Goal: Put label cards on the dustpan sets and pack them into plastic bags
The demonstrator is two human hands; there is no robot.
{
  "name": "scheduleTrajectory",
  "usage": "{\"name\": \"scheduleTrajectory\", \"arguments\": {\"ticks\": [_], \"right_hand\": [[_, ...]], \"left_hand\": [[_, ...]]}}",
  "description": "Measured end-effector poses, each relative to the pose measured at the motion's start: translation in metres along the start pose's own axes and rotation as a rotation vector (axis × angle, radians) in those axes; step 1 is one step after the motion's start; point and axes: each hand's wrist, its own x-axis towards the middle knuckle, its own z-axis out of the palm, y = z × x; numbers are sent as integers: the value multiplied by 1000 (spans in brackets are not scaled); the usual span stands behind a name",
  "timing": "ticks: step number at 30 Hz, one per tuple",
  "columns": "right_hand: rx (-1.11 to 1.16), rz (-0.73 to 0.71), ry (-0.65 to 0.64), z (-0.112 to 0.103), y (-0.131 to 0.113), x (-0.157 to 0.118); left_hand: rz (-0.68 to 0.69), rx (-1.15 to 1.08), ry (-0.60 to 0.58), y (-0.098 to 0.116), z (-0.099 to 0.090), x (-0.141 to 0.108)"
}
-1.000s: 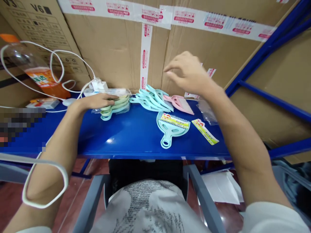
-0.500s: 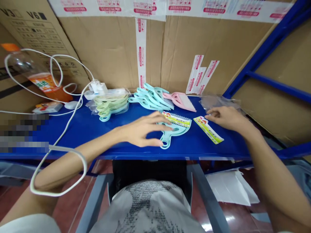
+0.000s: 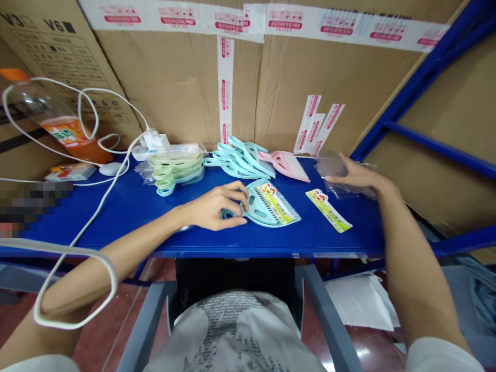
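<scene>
While your left hand point(image 3: 215, 209) closes its fingers round the handle of the light blue dustpan point(image 3: 267, 209) lying flat on the blue bench point(image 3: 155, 222), your right hand point(image 3: 354, 175) pinches the clear bags point(image 3: 337, 170) by the boxes

Left hand point(image 3: 215, 209) turned the dustpan point(image 3: 267, 206) sideways — right hand point(image 3: 354, 175) reached the bags point(image 3: 335, 168).

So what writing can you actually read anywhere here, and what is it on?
"V3" and "V6": on the cardboard box at upper left.
Red print on the white tape: too small to read.
Orange bottle label: blurred.
Yellow-green card and the label on the dustpan in the left hand: unreadable.
</scene>
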Motion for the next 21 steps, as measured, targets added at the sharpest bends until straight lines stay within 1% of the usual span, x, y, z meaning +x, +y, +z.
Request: {"name": "scheduleTrajectory", "arguments": {"ticks": [2, 3, 5, 7, 9, 11, 14, 16, 19, 20, 21], "right_hand": [[87, -26, -106, 2, -2, -4], [109, -33, -113, 2, -4, -4], [129, -32, -93, 2, -8, -2], [147, -16, -73, 2, -11, 2], [173, 8, -39, 3, -11, 6], [212, 25, 21, 3, -8, 7], [299, 38, 120, 1, 5, 3], [338, 71, 194, -1, 19, 0], [337, 162, 304, -3, 45, -6], [340, 155, 299, -3, 53, -8], [341, 144, 268, -2, 59, -9]], "left_hand": [[-41, 57, 8, -9, -7, -4], [-63, 100, 21, -13, -11, -6], [-107, 182, 45, -21, -17, -11], [-143, 221, 40, -27, -21, -15], [-153, 234, 22, -30, -23, -17], [-146, 252, 28, -31, -23, -18], [-143, 251, 26, -32, -23, -18], [-169, 232, -15, -35, -22, -19], [-222, 235, -80, -40, -21, -21], [-235, 238, -94, -41, -20, -22], [-244, 241, -102, -43, -20, -22]]}}
